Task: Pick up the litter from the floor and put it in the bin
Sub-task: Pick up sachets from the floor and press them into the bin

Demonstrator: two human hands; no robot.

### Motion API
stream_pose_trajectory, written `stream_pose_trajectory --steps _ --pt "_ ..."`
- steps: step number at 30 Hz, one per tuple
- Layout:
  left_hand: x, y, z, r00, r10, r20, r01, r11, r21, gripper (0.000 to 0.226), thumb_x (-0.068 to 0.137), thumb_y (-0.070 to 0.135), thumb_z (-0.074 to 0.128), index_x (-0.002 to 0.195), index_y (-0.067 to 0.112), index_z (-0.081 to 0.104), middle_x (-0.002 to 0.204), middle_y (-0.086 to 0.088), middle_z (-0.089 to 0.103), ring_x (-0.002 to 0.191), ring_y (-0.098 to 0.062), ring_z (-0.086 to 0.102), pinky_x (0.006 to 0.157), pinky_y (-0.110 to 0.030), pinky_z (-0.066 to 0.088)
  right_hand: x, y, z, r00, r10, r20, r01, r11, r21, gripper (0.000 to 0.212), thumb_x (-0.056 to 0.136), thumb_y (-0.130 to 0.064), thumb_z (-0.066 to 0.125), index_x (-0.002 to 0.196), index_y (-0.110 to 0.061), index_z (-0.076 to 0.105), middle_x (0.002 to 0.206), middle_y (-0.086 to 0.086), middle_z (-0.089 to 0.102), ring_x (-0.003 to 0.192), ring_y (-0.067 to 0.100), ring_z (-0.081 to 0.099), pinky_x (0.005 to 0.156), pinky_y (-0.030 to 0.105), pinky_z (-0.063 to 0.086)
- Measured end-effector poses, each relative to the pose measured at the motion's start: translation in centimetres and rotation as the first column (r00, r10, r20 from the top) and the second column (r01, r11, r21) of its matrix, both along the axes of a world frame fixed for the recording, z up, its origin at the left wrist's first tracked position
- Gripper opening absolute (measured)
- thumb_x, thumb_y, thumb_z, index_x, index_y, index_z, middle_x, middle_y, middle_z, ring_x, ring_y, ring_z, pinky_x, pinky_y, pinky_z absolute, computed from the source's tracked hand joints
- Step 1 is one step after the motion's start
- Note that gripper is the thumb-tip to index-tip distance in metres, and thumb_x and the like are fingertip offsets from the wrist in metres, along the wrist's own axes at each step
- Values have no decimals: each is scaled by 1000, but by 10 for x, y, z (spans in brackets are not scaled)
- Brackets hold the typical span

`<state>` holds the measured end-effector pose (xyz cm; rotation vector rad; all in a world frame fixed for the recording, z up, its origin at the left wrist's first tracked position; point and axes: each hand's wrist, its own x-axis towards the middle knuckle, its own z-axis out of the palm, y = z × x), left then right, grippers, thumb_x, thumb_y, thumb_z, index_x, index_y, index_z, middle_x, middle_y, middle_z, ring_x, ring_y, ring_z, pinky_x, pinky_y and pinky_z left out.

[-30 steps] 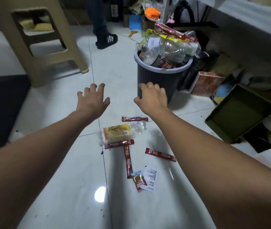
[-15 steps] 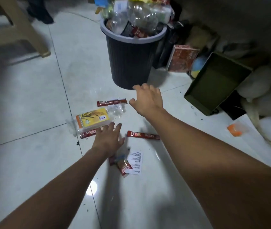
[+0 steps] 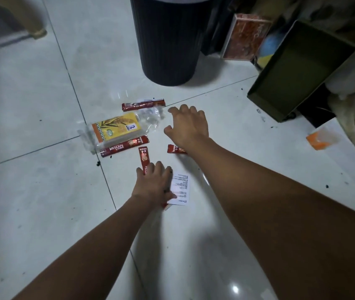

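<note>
Head view — left hand (image 3: 153,185) presses flat on a red sachet (image 3: 144,158) and receipt (image 3: 181,189), grasping nothing; right hand (image 3: 186,126) hovers spread, empty — near the bin (image 3: 168,40).

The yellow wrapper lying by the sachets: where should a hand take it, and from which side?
Judging by its pose, pinch the crinkled clear end of the yellow wrapper, coming from the right where the right hand hovers open; that end looks raised and loose, while the rest lies flat.

Bin (image 3: 169,40) behind litter; pkt (image 3: 116,128) left of sachets; receipt (image 3: 182,189) nearest, under left hand (image 3: 153,185).
</note>
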<state>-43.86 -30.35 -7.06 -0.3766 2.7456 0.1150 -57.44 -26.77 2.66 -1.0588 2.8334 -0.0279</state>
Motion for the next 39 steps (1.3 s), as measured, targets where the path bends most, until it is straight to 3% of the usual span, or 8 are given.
stream_pose_trajectory --steps 6,10,15,17,22,27,31,39 --pt "5 -2 -2 997 9 -77 -9 1000 3 54 87 45 58 126 9 46 127 -13 44 116 -30 44 86 -40 41 0 9 -10 999 -27 24 27 1000 2 49 93 -33 46 141 -21 42 135 6 46 125 24 41 102 36 29" --pt "4 -5 2 994 7 -108 -8 1000 -11 45 57 36 87 82 9 62 86 -10 60 78 -27 62 56 -35 46 4 16 -16 999 -26 48 25 1000 15 49 94 -33 45 141 -21 41 137 6 45 125 25 41 102 36 28" --pt "3 -7 14 975 -6 -221 5 1000 -4 24 85 20 63 103 6 60 108 -15 61 107 -30 58 97 -63 34 12 21 -24 998 -13 67 10 999 37 49 94 -34 44 142 -21 39 138 6 44 126 25 40 104 37 27" --pt "4 -11 17 983 14 -185 -21 999 -32 30 91 20 39 111 6 56 115 -15 60 113 -31 55 104 -59 28 14 22 -26 997 -19 81 16 999 39 49 94 -34 45 141 -21 40 137 6 45 126 25 41 103 37 27" --pt "5 -34 33 984 46 -170 -56 997 -59 30 95 11 39 125 12 36 112 -8 64 103 -29 60 87 -35 38 26 23 -30 992 -46 121 40 998 47 47 94 -34 45 139 -22 42 134 6 48 125 25 42 103 37 28" --pt "3 -63 54 941 225 -250 -201 972 120 36 94 36 53 118 12 43 113 -8 65 105 -29 61 80 -38 48 49 24 -42 985 -40 165 30 997 64 44 94 -36 48 134 -19 46 130 7 50 121 27 45 98 38 32" --pt "-1 -83 74 945 231 -231 -221 973 67 45 89 52 53 108 12 47 112 -9 62 106 -31 57 70 -34 39 67 27 -56 973 -88 216 60 989 132 56 95 -39 47 144 -17 33 144 9 39 134 29 34 105 42 31" --pt "-6 -105 98 893 340 -294 -342 939 46 42 89 48 55 108 11 48 108 -12 64 102 -32 59 72 -34 38 94 29 -81 961 -211 178 184 970 158 53 89 -44 57 132 -17 40 128 11 40 113 27 43 86 36 43"
